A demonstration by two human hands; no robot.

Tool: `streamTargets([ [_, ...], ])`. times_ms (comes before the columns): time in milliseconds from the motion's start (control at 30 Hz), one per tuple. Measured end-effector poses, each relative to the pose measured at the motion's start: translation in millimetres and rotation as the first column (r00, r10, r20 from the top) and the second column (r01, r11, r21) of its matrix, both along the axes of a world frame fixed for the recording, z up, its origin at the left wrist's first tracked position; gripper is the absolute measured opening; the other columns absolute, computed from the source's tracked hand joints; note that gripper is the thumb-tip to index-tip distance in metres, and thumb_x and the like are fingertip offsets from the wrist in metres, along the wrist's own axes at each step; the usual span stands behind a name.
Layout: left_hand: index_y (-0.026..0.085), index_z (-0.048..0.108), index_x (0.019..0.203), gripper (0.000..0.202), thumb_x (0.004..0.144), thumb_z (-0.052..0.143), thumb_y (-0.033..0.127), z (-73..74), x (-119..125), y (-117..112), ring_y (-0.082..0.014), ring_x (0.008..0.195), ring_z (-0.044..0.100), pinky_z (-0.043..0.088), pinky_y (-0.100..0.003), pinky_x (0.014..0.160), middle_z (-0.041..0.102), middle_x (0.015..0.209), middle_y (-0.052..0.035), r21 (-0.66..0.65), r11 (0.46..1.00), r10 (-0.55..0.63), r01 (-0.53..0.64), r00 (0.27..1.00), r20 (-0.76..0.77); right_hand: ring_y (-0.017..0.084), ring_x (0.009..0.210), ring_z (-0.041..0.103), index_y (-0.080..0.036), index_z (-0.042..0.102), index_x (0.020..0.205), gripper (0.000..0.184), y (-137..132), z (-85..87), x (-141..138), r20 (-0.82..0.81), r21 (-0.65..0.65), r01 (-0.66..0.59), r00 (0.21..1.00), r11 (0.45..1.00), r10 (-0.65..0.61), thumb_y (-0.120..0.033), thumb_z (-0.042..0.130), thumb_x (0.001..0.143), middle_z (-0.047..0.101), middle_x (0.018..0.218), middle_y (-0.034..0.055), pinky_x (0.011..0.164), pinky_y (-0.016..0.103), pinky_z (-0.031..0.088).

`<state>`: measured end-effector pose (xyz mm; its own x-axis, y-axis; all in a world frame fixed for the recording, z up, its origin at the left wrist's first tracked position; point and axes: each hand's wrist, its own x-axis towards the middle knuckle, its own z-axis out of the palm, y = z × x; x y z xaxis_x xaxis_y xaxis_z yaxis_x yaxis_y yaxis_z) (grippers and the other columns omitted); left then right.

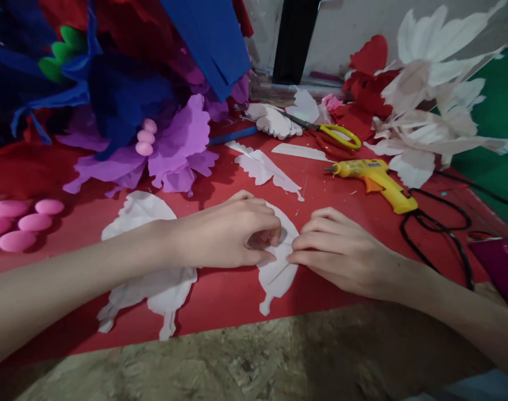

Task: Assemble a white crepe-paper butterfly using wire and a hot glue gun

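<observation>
We note the white petal (281, 273), near the table's front edge, as matt, paper-like, creased. Table (224, 295): smooth, low sheen. Toward its right edge, glue gun (382, 176) in smooth yellow plastic. Near the back edge, scissors (325, 128) with smooth plastic handle. Ground (220, 362) beyond front edge: rough, mottled; we cannot tell its material.

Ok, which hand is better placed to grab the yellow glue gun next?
Probably your right hand: the yellow glue gun lies just beyond it, on the same side. Your left hand is farther off, over the white cut-out.
</observation>
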<state>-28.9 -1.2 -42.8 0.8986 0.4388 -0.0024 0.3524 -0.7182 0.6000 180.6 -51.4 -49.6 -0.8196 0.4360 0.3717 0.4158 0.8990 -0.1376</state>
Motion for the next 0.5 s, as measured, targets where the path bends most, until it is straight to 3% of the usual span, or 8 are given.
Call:
streamTargets([
  [167,0.018,0.057,0.078,0.005,0.078,0.062,0.018,0.9,0.0,1.1,-0.0111,0.076,0.053,0.032,-0.027,0.081,0.058,0.075,0.0046,-0.001,1.000,0.000,0.000,1.000,-0.011,0.008,0.080,0.051,-0.017,0.062,0.084,0.026,-0.3,6.9,5.4,0.041,0.037,0.032,0.999,0.999,-0.033,-0.013,0.038,0.093,0.065,0.086,-0.0007,0.080,0.027,0.038],
  [333,0.018,0.057,0.077,0.006,0.078,0.063,0.018,1.2,-0.4,-0.4,-0.0110,0.076,0.053,0.032,-0.027,0.082,0.058,0.076,0.0043,-0.002,1.000,0.026,-0.026,1.000,-0.008,0.010,0.079,0.054,-0.020,0.062,0.084,0.016,0.3,15.2,18.3,0.020,0.063,0.177,0.984,0.982,-0.178,-0.015,0.047,0.088,0.064,0.083,0.0012,0.073,0.029,0.040],
  [500,0.018,0.056,0.076,0.006,0.079,0.061,0.019,1.2,1.3,-0.4,-0.0112,0.078,0.054,0.031,-0.027,0.083,0.059,0.076,0.0045,-0.008,1.000,0.014,-0.014,1.000,-0.009,0.009,0.076,0.054,-0.019,0.062,0.084,0.012,0.4,11.4,22.3,-0.005,0.009,0.262,0.965,0.965,-0.262,-0.016,0.051,0.087,0.063,0.082,0.0011,0.071,0.027,0.043],
])
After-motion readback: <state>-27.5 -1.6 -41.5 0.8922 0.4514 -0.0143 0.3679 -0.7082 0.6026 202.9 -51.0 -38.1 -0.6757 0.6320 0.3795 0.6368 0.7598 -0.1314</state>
